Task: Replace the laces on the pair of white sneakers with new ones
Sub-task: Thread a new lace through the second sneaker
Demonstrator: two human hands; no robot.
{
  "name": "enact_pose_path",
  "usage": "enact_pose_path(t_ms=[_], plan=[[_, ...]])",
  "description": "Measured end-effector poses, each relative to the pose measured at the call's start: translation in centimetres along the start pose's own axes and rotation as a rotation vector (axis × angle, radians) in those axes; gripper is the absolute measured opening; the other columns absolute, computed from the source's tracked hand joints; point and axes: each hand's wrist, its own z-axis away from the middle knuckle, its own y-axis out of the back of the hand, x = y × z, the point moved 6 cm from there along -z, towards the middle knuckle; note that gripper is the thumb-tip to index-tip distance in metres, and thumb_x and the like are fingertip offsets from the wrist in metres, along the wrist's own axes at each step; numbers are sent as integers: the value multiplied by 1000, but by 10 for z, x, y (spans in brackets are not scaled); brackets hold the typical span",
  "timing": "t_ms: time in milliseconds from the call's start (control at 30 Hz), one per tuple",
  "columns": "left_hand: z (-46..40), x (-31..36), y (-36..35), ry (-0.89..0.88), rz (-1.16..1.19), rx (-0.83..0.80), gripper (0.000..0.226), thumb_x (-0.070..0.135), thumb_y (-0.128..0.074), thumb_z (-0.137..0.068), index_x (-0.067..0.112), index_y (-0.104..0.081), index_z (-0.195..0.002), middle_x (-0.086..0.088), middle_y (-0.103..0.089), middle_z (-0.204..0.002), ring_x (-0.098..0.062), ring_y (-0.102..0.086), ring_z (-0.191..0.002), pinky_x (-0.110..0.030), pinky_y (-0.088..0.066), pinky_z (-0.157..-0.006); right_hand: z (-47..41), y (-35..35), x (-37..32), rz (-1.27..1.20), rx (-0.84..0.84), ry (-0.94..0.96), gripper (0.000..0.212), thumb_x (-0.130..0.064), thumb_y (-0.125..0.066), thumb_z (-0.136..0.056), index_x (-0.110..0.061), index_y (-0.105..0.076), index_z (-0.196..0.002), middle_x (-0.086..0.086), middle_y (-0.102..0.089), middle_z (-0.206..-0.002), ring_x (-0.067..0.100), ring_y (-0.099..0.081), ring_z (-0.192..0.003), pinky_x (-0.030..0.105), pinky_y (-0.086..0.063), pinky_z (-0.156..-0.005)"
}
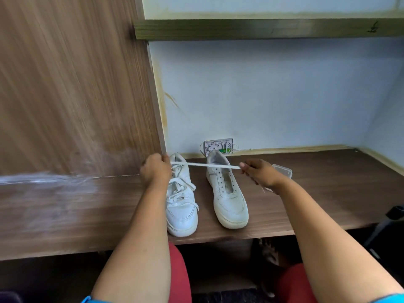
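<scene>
— Where is the lace (209, 165) now?

— We hold it stretched over both sneakers: left hand (155, 169) and right hand (261, 173) each pinch one part. It is soft and light, so we should grip near the tip.

— And the box (283, 170)?

— Mostly hidden behind the right hand; perhaps it holds laces.

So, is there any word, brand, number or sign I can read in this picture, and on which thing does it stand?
None can be read.
Two white leather sneakers: no brand or logo shows.
Small white wall box with green part: any marks too small to read.
Dark scribble on the green wooden shelf edge: not legible as text.
</scene>
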Motion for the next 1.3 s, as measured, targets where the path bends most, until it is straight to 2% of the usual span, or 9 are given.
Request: enact_pose_path(t_ms=[100, 200, 333, 567, 733, 933, 1033, 1133, 1300], plan=[[15, 9, -14, -77, -375, -138, 37, 41, -53, -94, 11, -65, -112, -14, -60, -122, -33, -49, -117, -34, -41, -93, 6, -7, 3, 115, -11, -13, 30, -26, -50, -99, -27, -58, -70, -8, -47, -64, 7, -41, -59, 25, -33, -58], [59, 67, -44, -444, 26, -387, 32, 35, -57, -94, 10, -65, -112, -4, -56, -116, -21, -47, -113, -25, -36, -90, 8, -25, -19, 136, -62, 74, 24, -11, -54, -95, -21, -61, -74, -6, -55, -68, 5, -45, -60, 27, -38, -62], [107, 92, -84, -302, 332, -784, 42, 47, -46, -97, 12, -56, -119, -10, -63, -110, -23, -60, -100, -28, -44, -81, 8, -26, -34, 116, 30, 170, 19, 1, -61, -79, -17, -66, -76, -2, -64, -67, 0, -56, -60, 19, -46, -63], [80, 73, -82, -377, 247, -686, 20, 32, -60, -93, 14, -67, -90, -1, -56, -86, -16, -51, -82, -23, -37, -66, 9, -13, 14, -431, -12, -84, 10, 0, -66, -86, -9, -70, -83, 10, -69, -78, 17, -64, -73, 20, -56, -69], [95, 79, -96, -376, 267, -718, 24, 23, -56, -96, 9, -59, -115, -6, -64, -111, -14, -57, -87, -28, -47, -81, 8, -28, 12, -322, -83, -76, 13, 5, -65, -86, -7, -65, -88, 14, -71, -80, 15, -70, -73, 22, -56, -64], [89, 69, -103, -256, 298, -664, 10, 7, -64, -89, 10, -63, -79, -15, -70, -95, -22, -63, -80, -32, -52, -79, 0, -33, 22, -208, 78, -109, 17, -11, -86, -68, -10, -70, -75, 12, -72, -73, 22, -70, -71, 32, -59, -73], [86, 65, -106, -263, 203, -673, 5, 8, -66, -89, 9, -68, -84, -4, -64, -82, -16, -60, -79, -24, -49, -75, -2, -41, 28, -181, 72, -138, 18, -13, -85, -70, -9, -69, -79, 7, -68, -71, 17, -62, -67, 32, -56, -73], [87, 65, -111, -310, 60, -619, 27, 6, -59, -90, 21, -61, -68, -1, -67, -85, -19, -64, -84, -28, -52, -77, -3, -36, 30, 95, 194, -123, 16, -16, -80, -74, -14, -66, -82, -3, -62, -71, 9, -56, -66, 15, -47, -63], [95, 66, -116, -355, -51, -524, 23, 11, -55, -89, 26, -59, -72, 1, -66, -100, -20, -61, -93, -26, -46, -73, -2, -36, 37, 264, 177, -209, 16, -27, -79, -73, -19, -65, -73, -7, -60, -69, 9, -55, -67, 15, -36, -51]])
